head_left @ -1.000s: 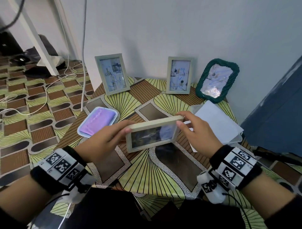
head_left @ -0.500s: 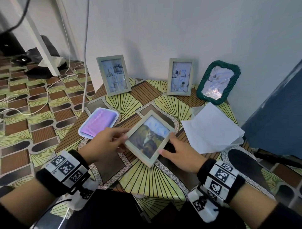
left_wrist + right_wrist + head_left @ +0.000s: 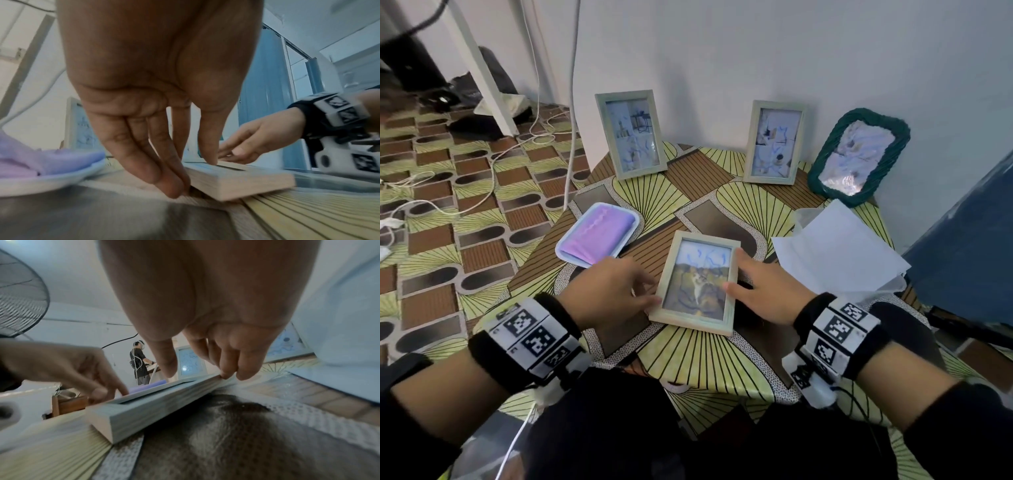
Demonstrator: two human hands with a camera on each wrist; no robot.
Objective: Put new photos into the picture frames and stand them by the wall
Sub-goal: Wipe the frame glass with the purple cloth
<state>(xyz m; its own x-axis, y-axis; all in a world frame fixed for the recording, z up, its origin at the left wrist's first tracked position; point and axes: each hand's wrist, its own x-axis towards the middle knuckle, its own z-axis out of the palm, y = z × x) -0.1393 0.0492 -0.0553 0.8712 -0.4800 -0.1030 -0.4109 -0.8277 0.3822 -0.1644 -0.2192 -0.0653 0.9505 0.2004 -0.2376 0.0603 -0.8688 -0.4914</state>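
A pale wooden picture frame [image 3: 697,281] with a cat photo lies face up on the patterned table [image 3: 709,370]. My left hand [image 3: 652,289] pinches its left edge, thumb on the top face and fingers [image 3: 174,186] against the side. My right hand [image 3: 743,274] pinches the right edge the same way, thumb on top and fingertips [image 3: 226,374] at the side. In the wrist views the frame [image 3: 236,180] [image 3: 148,408] sits flat on the cloth. Three filled frames lean on the wall: two pale ones [image 3: 631,135] [image 3: 774,142] and a green one [image 3: 858,156].
A white tray with a purple cloth [image 3: 597,238] lies left of the frame. White paper sheets [image 3: 835,253] lie on the right, next to a blue surface [image 3: 962,257]. Cables [image 3: 482,192] run across the floor left of the table. A person stands far off in the right wrist view.
The frame was held up off the table in landscape a second ago. Both hands have laid it flat and turned it to portrait, still holding its edges.
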